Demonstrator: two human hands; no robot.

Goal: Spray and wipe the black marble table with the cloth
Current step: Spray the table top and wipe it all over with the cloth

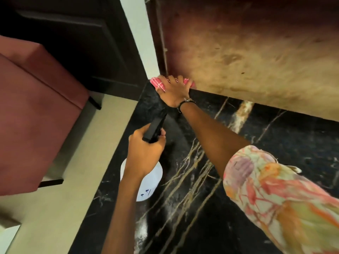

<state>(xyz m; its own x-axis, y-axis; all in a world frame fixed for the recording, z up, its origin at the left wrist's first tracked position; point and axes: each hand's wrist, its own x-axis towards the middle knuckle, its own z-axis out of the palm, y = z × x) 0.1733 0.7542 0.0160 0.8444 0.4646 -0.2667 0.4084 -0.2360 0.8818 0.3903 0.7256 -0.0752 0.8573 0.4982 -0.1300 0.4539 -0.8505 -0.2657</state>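
The black marble table (238, 180) with gold and white veins fills the lower right of the view. My right hand (174, 92) presses a pink patterned cloth (157, 83) flat into the table's far left corner, against the wall. My left hand (145, 153) grips a spray bottle by its black trigger head (155, 128), nozzle pointing toward the far corner. The bottle's white body (146, 184) shows below my hand, over the table's left edge.
A worn brown and tan wall panel (256, 52) runs along the table's far side. A dark red upholstered seat (33, 107) stands on the pale floor (64, 208) at the left. A dark cabinet (82, 43) lies behind it.
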